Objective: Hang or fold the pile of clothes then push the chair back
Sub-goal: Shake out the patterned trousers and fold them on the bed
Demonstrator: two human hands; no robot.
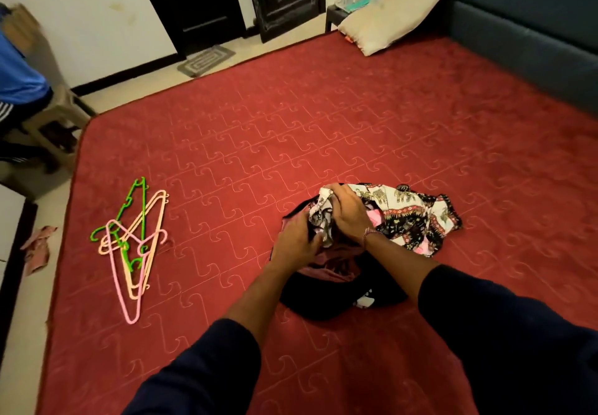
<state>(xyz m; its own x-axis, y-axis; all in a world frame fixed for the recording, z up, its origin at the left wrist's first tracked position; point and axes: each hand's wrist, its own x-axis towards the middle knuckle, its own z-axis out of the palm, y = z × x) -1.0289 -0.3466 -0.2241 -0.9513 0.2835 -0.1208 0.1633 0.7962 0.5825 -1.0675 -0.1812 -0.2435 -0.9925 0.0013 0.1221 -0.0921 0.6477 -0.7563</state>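
Gripping patterned cloth, right hand (348, 212) and left hand (299, 241) hide much of the pile (339, 272).

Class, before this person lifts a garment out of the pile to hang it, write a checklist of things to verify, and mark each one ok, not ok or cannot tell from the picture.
1. Both hands on the pile of clothes: ok; the left hand and the right hand grip cloth at its top.
2. One garment alone is gripped: cannot tell; the folds are bunched together.
3. Hangers ready: ok; they lie on the red mattress, left of the pile.
4. Hangers apart from one another: not ok; they overlap in a heap.
5. Bare mattress beside the pile for spreading a garment: ok.
6. Chair pushed back: cannot tell; it stands off the mattress's far left corner.
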